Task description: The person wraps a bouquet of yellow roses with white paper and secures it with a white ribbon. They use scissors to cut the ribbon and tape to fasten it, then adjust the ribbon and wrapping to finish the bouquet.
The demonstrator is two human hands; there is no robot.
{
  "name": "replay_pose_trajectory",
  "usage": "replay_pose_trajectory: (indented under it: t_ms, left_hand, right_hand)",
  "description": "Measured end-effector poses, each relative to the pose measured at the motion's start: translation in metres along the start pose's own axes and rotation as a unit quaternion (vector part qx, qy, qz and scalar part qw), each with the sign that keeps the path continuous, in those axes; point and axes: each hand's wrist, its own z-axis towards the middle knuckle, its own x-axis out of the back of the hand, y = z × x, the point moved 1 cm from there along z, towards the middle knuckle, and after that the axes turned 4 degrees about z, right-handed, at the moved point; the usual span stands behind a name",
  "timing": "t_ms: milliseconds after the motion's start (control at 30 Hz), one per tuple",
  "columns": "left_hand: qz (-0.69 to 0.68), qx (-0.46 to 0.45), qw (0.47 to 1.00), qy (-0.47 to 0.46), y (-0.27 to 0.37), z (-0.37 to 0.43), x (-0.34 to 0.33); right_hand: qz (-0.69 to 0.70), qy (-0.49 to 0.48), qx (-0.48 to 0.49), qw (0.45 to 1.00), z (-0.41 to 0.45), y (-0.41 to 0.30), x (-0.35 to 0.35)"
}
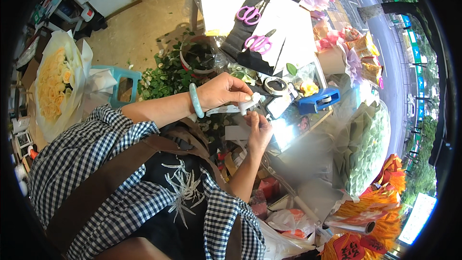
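Observation:
A white ribbon (248, 105), folded or rolled into a small bundle, is between my two hands above the table's near edge. My left hand (225, 94), with a pale green bangle (196, 100) on its wrist, pinches the upper end between thumb and fingers. Below it, my right hand (259, 133) has thumb and fingertips closed at the bundle's lower end. A flat printed strip (224, 110) of ribbon trails left beneath my left hand. Just past the hands lie a roll of tape (276, 86) and a phone (280, 104). The fingers partly hide the bundle.
Two purple-handled scissors (249, 15) lie on black pleated material (241, 34) and white sheets (296, 36). A blue tape dispenser (317, 101) stands near the table edge. Cut foliage (162, 76), a teal stool (121, 76) and wrapped yellow roses (56, 83) are leftward; a green-wrapped bouquet (368, 148) is right.

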Motion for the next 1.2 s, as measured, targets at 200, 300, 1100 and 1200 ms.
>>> replay_pose_trajectory:
  t_ms: [200, 300, 1100, 1200]
  left_hand:
    - [-0.031, -0.015, 0.999, 0.031, -0.005, 0.002, -0.005]
    - [-0.091, -0.003, 0.994, 0.067, -0.009, 0.001, -0.011]
    - [-0.169, 0.0, 0.942, 0.292, -0.023, -0.007, -0.002]
    - [-0.071, -0.027, 0.933, 0.352, -0.019, -0.013, 0.003]
  right_hand:
    - [0.273, 0.013, 0.083, 0.958, -0.01, -0.011, -0.024]
    - [0.434, -0.002, 0.067, 0.899, -0.013, -0.021, -0.037]
    - [0.344, -0.06, 0.055, 0.935, 0.011, -0.048, -0.072]
    - [0.335, -0.011, 0.063, 0.94, 0.012, -0.052, -0.085]
